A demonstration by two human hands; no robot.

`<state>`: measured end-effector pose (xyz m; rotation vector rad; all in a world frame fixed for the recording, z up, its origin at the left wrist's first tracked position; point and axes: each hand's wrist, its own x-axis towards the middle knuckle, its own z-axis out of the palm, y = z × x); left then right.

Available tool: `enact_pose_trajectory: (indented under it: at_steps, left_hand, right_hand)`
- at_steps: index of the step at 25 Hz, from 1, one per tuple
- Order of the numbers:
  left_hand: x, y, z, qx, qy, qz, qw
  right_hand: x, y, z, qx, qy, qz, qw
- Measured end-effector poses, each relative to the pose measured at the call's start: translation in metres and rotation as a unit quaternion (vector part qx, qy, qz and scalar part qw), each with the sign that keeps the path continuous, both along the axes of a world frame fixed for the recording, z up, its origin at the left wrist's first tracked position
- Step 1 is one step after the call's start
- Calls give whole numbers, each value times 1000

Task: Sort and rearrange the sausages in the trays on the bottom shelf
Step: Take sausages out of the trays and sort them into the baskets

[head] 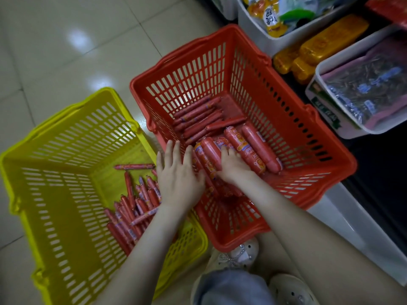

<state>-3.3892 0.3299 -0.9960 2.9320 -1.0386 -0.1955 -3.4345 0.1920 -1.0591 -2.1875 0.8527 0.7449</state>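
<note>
Inside slatted red basket [308, 150], plump sausages [257, 146]

The yellow basket [55, 194] is bare across its left half, with thin sausages [132, 208] heaped by its right wall. In the red basket [330, 137], thick sausages [253, 146], the left hand [178, 172] and the right hand [233, 166] crowd the near bottom; only its far right corner lies bare.

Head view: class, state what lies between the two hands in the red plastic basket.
Thick red plastic-wrapped sausages lie between the left hand and right hand, inside the red slatted basket, per head view.
</note>
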Motion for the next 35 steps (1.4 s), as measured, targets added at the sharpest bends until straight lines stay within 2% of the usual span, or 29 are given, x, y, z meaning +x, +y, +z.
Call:
enact_pose_trajectory:
  at_steps: [4,8,12,15,18,20,22,24,25,27,29,35]
  left_hand:
    - [4,2,3,9,20,-1,1000]
    - [-34,-26,31,-38,64,-19,997]
    - [-117,-77,67,-122,90,-167,974]
    - [-201,-105,75,-116,129,-291,941]
    - [-295,-125,65,-72,157,-411,895]
    - [-363,-135,46,-34,175,-519,836]
    - [-420,-137,16,8,151,-612,776]
    - [-468,-134,-22,58,137,-673,724]
    - [-485,-131,-41,82,121,-688,711]
    - [-501,-120,-72,158,83,-698,694]
    - [-504,-114,-98,195,60,-691,693]
    - [-496,-104,-132,148,-13,-715,683]
  right_hand:
    - [-27,-9,46,-54,-51,23,997]
    - [-88,-27,126,-142,-179,-5,973]
    - [-176,-46,180,-174,-240,-96,950]
    - [-283,-49,190,-186,-222,-191,938]
    - [-410,-38,174,-205,-167,-284,922]
    - [-501,-19,147,-228,-112,-363,896]
    - [-574,7,110,-209,-38,-418,883]
    - [-628,39,65,-168,50,-410,895]
    - [-645,54,43,-144,85,-394,904]
    - [-659,77,5,-93,110,-364,920]
    - [-661,88,-33,-96,104,-303,942]
    - [-638,54,-85,-170,87,-175,966]
